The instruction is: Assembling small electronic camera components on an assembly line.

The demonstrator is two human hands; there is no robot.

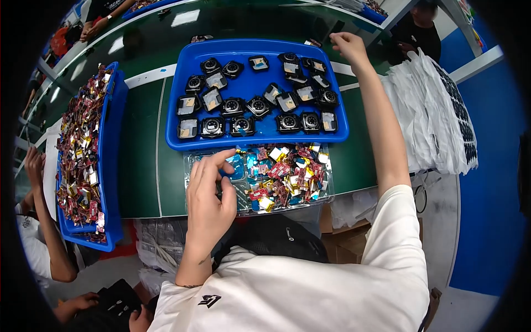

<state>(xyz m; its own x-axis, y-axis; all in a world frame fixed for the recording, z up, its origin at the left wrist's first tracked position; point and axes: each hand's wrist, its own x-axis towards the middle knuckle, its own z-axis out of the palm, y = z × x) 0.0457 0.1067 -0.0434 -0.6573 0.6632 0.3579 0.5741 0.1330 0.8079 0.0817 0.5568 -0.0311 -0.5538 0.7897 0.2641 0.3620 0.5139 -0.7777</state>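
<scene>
My left hand hovers over the left part of a clear plastic tray. Its fingers are bent, with a gap between thumb and forefinger, and nothing shows in it. Small red circuit boards with white and yellow pieces heap up in that tray, beside some blue film. Stretched far out, my right hand is past the far right corner of a blue tray; its fingers are pinched together, and whatever they hold is hidden. Several black smartwatch cases lie in the blue tray, some back up, others showing their insides.
A long blue bin at the left brims with small red boards. White plastic sleeves are stacked at the right on the green table. Two small parts lie behind the tray. Other people work at left and far side.
</scene>
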